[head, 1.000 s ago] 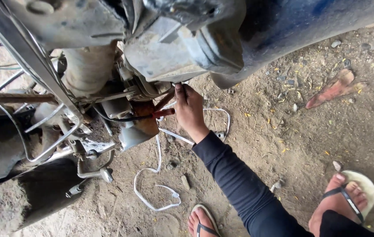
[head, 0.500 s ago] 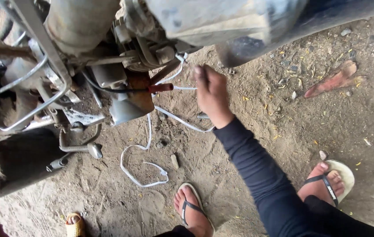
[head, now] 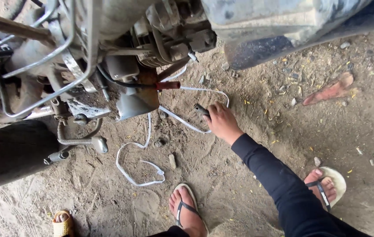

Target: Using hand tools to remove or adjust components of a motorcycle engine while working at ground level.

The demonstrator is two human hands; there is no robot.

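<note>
Right hand point(head: 222, 121) gripping small dark tool point(head: 201, 109) (near white strap point(head: 182, 123)), dirt ground point(head: 248, 184).

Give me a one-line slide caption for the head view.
Right hand grips a small dark tool above white strap beside a motorcycle engine.

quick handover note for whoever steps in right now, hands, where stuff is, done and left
Right hand: low near the dirt ground, closed on a small dark tool.
Left hand: not in view.
White strap lies looped on the ground under the motorcycle engine; a red-tipped part sticks out below the engine.
Done: can't tell from this view.
Left: nothing is touching the engine at this moment.
</note>
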